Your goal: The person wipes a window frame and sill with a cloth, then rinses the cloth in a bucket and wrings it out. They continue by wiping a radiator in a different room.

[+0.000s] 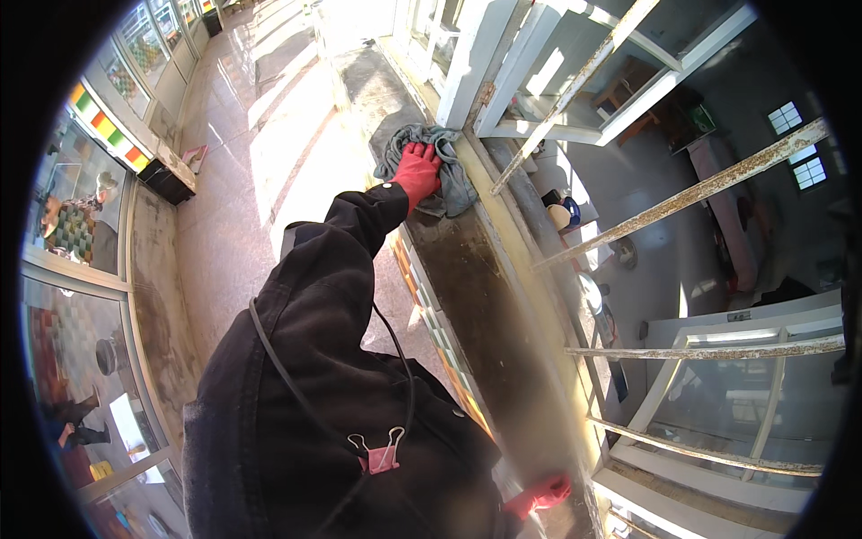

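My left hand, in a red rubber glove, presses down on a bunched grey-green cloth with the fingers close together. The cloth lies on a long window ledge whose surface looks dark and wet just below it. At the bottom right, my right hand, in a matching red glove, rests at the near part of the ledge. It is partly blurred, its fingers look curled, and nothing shows in it. My dark sleeve reaches across the middle of the view.
Rusty white window bars run along the ledge's right side, with open window sashes behind them. Inside is a room with furniture. A sunlit tiled floor lies left, beside a glazed wall. Coloured tiles face the ledge. A pink binder clip hangs at my chest.
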The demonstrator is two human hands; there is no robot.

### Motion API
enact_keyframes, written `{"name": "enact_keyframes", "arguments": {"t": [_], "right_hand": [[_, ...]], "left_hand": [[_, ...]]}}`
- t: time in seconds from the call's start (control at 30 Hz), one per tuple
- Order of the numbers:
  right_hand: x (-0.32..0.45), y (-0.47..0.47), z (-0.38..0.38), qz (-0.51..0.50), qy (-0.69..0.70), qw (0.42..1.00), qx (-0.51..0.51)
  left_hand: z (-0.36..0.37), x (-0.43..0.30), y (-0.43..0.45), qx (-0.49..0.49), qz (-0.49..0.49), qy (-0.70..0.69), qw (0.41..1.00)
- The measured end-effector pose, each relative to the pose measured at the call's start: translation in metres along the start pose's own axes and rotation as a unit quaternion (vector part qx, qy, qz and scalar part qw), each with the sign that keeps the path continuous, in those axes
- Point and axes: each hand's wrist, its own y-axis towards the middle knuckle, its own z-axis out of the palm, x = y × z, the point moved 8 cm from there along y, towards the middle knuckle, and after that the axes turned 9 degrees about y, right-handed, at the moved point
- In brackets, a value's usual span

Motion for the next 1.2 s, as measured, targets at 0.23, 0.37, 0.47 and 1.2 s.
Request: {"name": "enact_keyframes", "arguments": {"t": [0.23,0.37,0.47,1.2], "right_hand": [[0.013,-0.001,-0.003,-0.039,0.006,0.999,-0.018],[0.015,0.000,-0.003,-0.032,-0.007,0.999,-0.009],[0.017,0.000,-0.004,-0.049,-0.002,0.999,-0.003],[0.011,-0.005,-0.008,-0.056,0.013,0.998,-0.036]], "left_hand": [[-0.066,-0.139,-0.091,0.019,0.115,-0.059,0.991],[-0.155,-0.232,-0.196,-0.048,0.288,-0.146,0.945],[-0.152,-0.211,-0.193,0.024,0.367,-0.388,0.845],[-0.160,-0.151,-0.185,-0.088,0.328,-0.369,0.865]]}}
